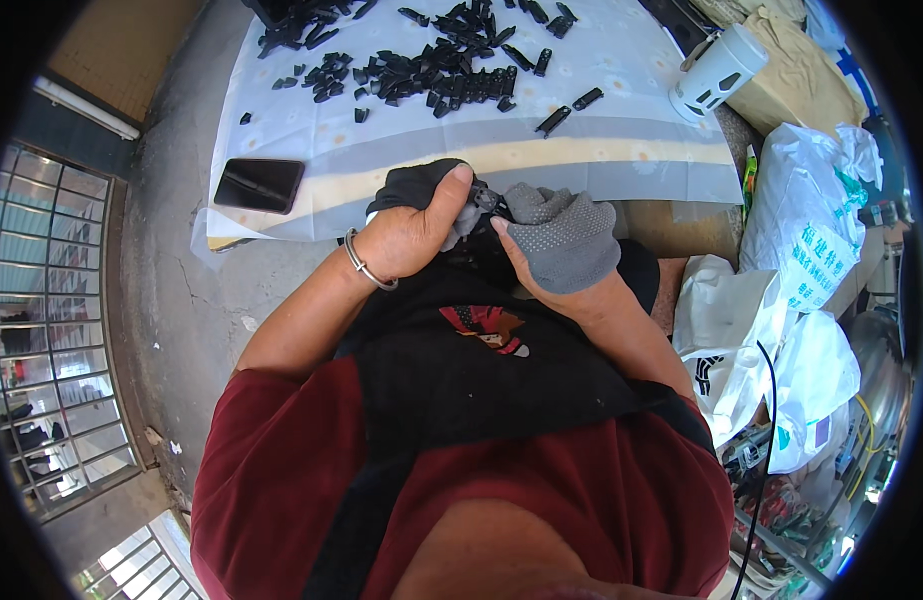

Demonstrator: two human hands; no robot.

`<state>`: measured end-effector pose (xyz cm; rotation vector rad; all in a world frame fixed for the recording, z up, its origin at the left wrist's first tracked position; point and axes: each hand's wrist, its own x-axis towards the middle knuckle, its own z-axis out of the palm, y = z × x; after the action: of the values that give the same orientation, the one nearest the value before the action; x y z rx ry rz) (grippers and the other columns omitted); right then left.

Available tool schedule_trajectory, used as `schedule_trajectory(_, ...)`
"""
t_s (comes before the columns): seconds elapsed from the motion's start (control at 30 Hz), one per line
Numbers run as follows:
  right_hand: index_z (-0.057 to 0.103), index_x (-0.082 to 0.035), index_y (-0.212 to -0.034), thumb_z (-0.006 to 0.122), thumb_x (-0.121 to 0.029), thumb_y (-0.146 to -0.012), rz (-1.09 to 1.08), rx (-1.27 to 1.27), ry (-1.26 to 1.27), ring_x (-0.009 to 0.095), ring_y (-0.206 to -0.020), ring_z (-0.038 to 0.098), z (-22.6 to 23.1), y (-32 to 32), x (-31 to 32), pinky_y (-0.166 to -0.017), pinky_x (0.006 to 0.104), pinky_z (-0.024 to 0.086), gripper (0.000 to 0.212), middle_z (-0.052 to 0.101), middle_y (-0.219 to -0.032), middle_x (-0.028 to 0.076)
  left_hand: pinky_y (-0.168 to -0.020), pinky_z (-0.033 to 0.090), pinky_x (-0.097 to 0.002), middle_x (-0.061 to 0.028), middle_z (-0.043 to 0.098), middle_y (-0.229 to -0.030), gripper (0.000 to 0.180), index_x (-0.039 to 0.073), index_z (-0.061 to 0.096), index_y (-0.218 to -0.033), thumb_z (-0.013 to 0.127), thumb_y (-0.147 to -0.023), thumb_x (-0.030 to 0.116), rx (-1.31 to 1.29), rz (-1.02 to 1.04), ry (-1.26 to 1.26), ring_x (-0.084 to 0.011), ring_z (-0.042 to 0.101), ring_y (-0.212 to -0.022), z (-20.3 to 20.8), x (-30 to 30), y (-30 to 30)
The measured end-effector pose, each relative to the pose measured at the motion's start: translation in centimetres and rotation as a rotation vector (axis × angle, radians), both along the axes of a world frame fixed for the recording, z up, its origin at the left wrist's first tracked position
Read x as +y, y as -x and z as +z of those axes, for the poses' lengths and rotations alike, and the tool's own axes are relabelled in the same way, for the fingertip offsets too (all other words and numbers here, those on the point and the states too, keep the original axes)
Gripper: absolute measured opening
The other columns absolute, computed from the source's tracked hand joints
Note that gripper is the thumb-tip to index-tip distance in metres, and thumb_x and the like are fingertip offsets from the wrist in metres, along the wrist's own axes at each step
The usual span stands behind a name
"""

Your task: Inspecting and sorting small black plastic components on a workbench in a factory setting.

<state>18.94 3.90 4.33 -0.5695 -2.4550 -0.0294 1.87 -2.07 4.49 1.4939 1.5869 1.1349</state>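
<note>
My left hand (419,215), in a dark glove that leaves the thumb bare, is closed with its thumb bent over a small black plastic part (489,200). My right hand (562,238), in a grey dotted glove with a bare thumb, closes on the same part from the other side. Both hands meet in front of my black apron (502,390), just off the near edge of the table. My fingers hide most of the part, so its full shape does not show. Many similar black plastic pieces (402,75) lie scattered over the table's far half.
A patterned plastic cloth (312,115) covers the table. Near its left corner lies a black phone (260,186). At the right edge stands a white tumbler (719,72). White bags (802,210) crowd the right side, with a black cable (772,420) hanging there. Barred windows (57,320) line the left.
</note>
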Motion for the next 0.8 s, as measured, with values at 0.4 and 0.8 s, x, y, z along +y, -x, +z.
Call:
schedule_trajectory(0.4, 0.059, -0.008, -0.092, 0.055, -0.023, -0.079, 0.105, -0.086, 0.041, 0.029, -0.07, 0.055, -3.3, 1.5, 0.5, -0.058, 0.0416, 0.042, 0.02, 0.058, -0.084, 0.01, -0.065, 0.044, -0.0417, -0.0187, 0.058, -0.075, 0.033, 0.002, 0.055, -0.076, 0.035, -0.091, 0.024, 0.447, -0.052, -0.044, -0.0361, 0.056, -0.072, -1.3, 0.3, 0.4)
schedule_trajectory(0.8, 0.059, -0.008, -0.1, 0.048, -0.034, -0.084, -0.315, -0.319, 0.316, 0.034, -0.09, 0.054, -3.6, 2.3, 12.1, -0.079, 0.0421, 0.043, 0.032, 0.059, -0.095, 0.015, -0.074, 0.047, -0.0369, -0.0109, 0.059, -0.095, 0.024, 0.01, 0.059, -0.098, 0.055, -0.078, 0.023, 0.967, 0.251, 0.079, -0.0267, 0.057, -0.088, -6.6, 11.5, 5.6)
